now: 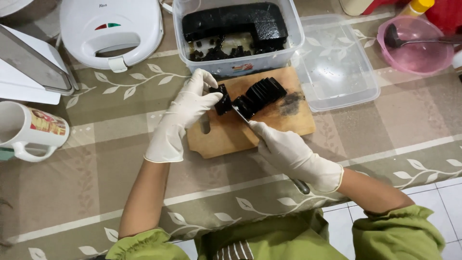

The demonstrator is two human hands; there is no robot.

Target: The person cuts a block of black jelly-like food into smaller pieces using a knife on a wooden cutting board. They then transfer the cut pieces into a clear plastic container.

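**Gloved hands, knife and black jelly on a wooden cutting board**

Landmark: wooden cutting board (226, 137), lying on a leaf-patterned tablecloth (96, 192).

- Black jelly block (262, 94): on the board's far half, scored into slices that lean together. A dark wet smear marks the wood just right of it.
- Cut piece (222, 100): a smaller black chunk at the board's far left, just apart from the block.
- Left hand (185, 113): white glove, over the board's left edge; fingers closed on the cut piece, thumb and fingertips pinching it.
- Right hand (291, 154): white glove, at the board's near right corner; closed around the handle of a knife (243, 115). The blade runs up-left across the board and meets the near end of the jelly block; the handle's end shows below the wrist.
- Clear plastic tub (293, 29): touching the board's far edge, holding a large black slab and loose small cubes.
- Clear lid (337, 72): just right of the board's far corner, lying flat.
- Pink bowl (416, 45): well beyond the lid, to the board's far right, with a dark ladle (399, 38) in it.
- White sandwich maker (113, 31): far left of the board, shut.
- White mug (31, 132): well left of the board, on its side.
- Green sleeves (399, 236): nearest the viewer, below the board.
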